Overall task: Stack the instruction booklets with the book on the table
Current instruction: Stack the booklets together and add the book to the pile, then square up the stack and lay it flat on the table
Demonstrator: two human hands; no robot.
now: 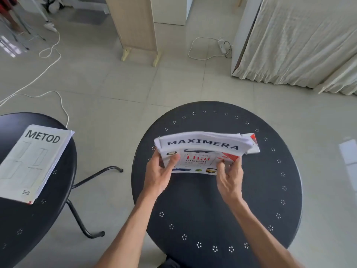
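On the round black table (222, 209) lies a white Thai visual dictionary book (197, 161), its near edge lifted. A white MAXIMERA booklet (202, 144) rests folded over the book's far part. My left hand (160, 175) grips the left edge of the book and booklet, thumb on the cover. My right hand (229, 176) pinches the right near corner of the same bundle. A second stack of white booklets titled METOD (29, 163) lies on another black table (38, 229) at the left.
Pale tiled floor lies between the two tables, with white cables (48, 60) across it. A wooden panel (135, 28) stands at the back, a bed with a cream cover (301, 41) at the back right. Black table legs (87, 190) show between the tables.
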